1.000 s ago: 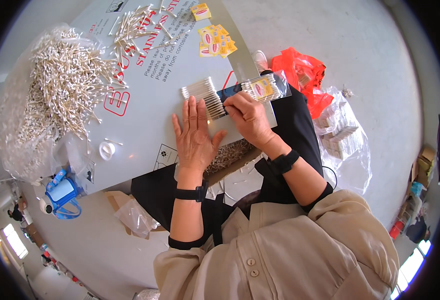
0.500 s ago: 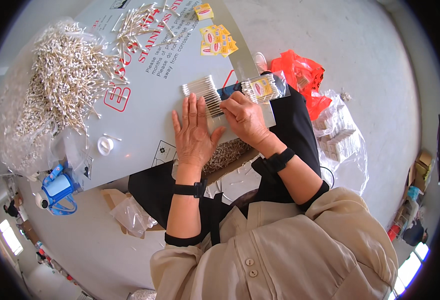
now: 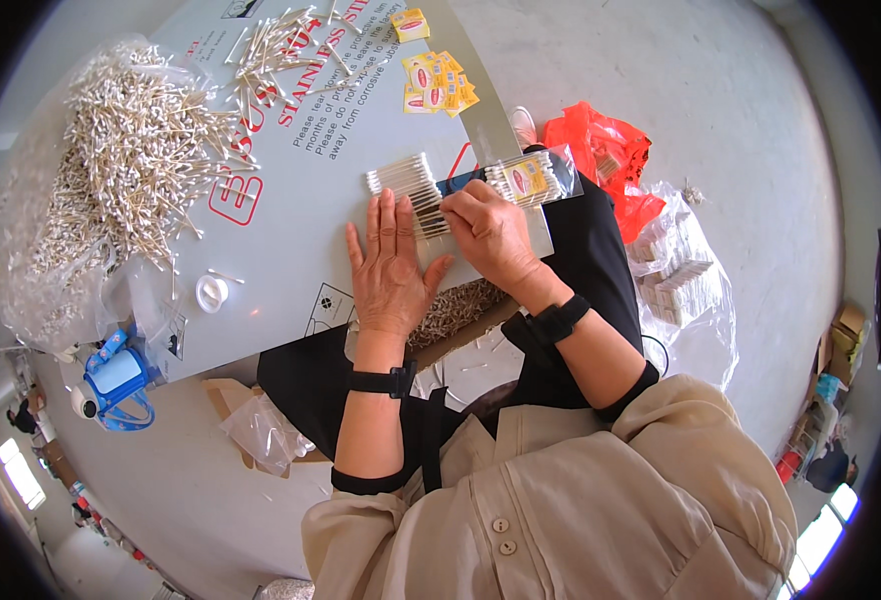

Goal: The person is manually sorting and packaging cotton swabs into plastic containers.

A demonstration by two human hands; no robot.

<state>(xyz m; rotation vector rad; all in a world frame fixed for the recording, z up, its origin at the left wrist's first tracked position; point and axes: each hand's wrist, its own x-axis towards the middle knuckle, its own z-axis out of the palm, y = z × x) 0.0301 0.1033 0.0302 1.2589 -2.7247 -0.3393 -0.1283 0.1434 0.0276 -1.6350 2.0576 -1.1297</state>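
A row of cotton swabs [image 3: 407, 178] lies side by side on the sheet-covered table. My left hand [image 3: 393, 265] rests flat, fingers stretched, its fingertips at the left near edge of that row. At the row's right end, my right hand [image 3: 489, 228] is closed with curled fingers; whatever is between them is hidden. Just beyond the right hand, a clear bag of cotton swabs with a yellow card [image 3: 529, 179] sits at the table's right edge. Between row and bag a dark flat strip [image 3: 458, 184] shows in part.
A large heap of cotton swabs [image 3: 126, 150] in clear plastic fills the table's left. Loose swabs [image 3: 279, 50] and yellow cards [image 3: 439, 84] lie at the far side. A small white tub [image 3: 212, 292] stands near the left. Red bag [image 3: 593, 140] and packed swabs [image 3: 676, 275] sit right.
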